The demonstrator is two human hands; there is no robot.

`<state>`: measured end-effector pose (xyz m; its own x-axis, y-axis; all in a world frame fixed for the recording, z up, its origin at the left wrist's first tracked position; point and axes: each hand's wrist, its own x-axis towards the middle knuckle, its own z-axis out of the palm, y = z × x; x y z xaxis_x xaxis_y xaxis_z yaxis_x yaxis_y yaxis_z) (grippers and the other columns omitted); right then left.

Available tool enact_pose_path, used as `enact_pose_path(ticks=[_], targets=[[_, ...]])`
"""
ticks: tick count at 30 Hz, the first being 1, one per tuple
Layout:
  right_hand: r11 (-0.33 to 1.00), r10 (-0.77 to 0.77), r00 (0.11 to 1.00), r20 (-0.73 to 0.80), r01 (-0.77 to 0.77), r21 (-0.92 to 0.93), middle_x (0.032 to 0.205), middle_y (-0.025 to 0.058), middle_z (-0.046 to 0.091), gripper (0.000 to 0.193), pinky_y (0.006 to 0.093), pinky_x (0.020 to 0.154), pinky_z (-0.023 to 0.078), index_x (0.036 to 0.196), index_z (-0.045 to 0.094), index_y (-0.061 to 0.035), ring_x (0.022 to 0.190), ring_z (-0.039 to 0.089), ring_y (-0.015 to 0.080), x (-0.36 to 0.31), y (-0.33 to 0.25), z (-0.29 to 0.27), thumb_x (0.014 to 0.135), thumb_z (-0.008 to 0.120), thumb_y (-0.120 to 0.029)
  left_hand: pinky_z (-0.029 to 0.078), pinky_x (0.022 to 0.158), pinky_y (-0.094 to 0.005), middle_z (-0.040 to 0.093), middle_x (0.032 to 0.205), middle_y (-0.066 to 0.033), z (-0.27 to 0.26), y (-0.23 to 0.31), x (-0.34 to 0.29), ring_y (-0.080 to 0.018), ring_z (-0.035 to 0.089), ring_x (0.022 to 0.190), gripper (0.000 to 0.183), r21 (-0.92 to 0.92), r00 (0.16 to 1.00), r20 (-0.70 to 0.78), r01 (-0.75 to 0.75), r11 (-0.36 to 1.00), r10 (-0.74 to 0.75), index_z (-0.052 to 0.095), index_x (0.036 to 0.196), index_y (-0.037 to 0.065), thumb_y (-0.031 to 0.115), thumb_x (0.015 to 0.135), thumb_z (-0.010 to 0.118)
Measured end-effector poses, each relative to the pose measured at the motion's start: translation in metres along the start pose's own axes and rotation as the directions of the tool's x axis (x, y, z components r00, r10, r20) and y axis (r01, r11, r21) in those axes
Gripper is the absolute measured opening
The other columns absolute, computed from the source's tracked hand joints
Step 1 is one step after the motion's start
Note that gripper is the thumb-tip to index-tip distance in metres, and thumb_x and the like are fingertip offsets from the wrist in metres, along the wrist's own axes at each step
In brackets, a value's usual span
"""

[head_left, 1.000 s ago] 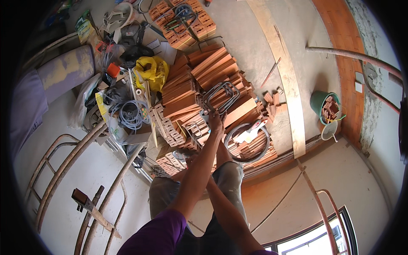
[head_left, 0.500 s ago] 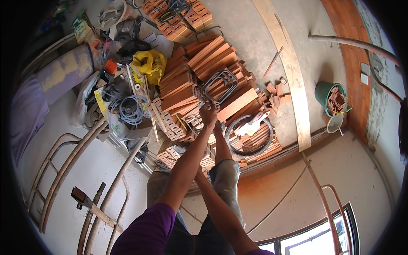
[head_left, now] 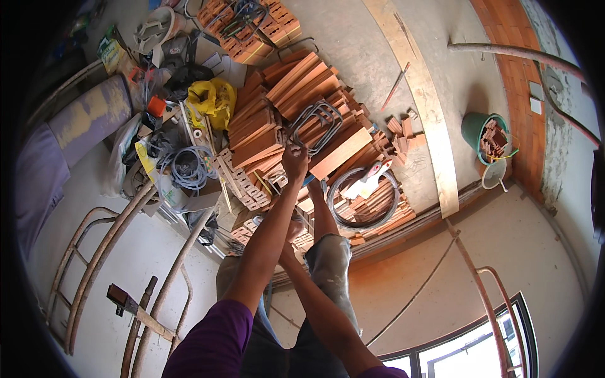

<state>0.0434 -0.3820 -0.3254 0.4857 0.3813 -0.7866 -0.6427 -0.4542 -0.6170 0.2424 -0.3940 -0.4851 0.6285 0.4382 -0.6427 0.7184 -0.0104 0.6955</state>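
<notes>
My left hand (head_left: 295, 161) reaches forward over stacked bricks, its fingers closed at the near end of a bundle of grey bent steel rod loops (head_left: 322, 123). The loops rest on reddish-brown clay bricks (head_left: 341, 153). Lower down, my right hand (head_left: 294, 229) is close to my left forearm, which crosses over it. Its fingers are mostly hidden, and whether it holds anything does not show. A large coil of dark wire (head_left: 393, 211) lies on bricks just right of my bare shin, with a white and red item (head_left: 365, 184) on it.
A yellow plastic bag (head_left: 217, 104) and a coil of pale tubing (head_left: 189, 167) lie in clutter at left. A long wooden plank (head_left: 441, 145) runs along the right, beyond it a green bucket (head_left: 477, 131) of brick pieces. Rusty scaffold frames (head_left: 140, 201) stand at lower left.
The whole view has shifted slightly, so the scene sits further left. My right hand shows a little more beside my left forearm. My left hand stays at the steel loops.
</notes>
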Motion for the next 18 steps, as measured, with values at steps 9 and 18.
enact_pose_path(ticks=[9, 18], targets=[[0.999, 0.031, 0.994, 0.101, -0.029, -0.021, 0.12, 0.0207, 0.061, 0.058, 0.0459, 0.084, 0.049, 0.128, 0.052, -0.005, 0.107, 0.06, 0.0378, 0.008, -0.002, -0.011, 0.082, 0.067, -0.038, 0.063, 0.066, -0.0347, 0.059, 0.089, -0.0123, 0.002, 0.018, -0.01, -0.0203, 0.064, 0.072, 0.015, -0.185, 0.994, 0.094, 0.071, 0.98, -0.054, 0.053, 0.094, -0.005, 0.007, 0.092, 0.062], [0.99, -0.133, 0.987, -0.093, 0.129, -0.05, 0.106, 0.0188, 0.064, 0.049, 0.0445, 0.076, 0.051, 0.116, 0.058, -0.0048, 0.095, 0.063, 0.0346, 0.011, 0.009, 0.004, 0.079, 0.066, -0.035, 0.063, 0.065, -0.0338, 0.059, 0.087, -0.0137, 0.007, 0.022, 0.003, -0.0194, 0.064, 0.073, 0.018, -0.252, 0.985, 0.07, 0.173, 0.952, -0.16, 0.055, 0.091, -0.006, 0.009, 0.091, 0.064]])
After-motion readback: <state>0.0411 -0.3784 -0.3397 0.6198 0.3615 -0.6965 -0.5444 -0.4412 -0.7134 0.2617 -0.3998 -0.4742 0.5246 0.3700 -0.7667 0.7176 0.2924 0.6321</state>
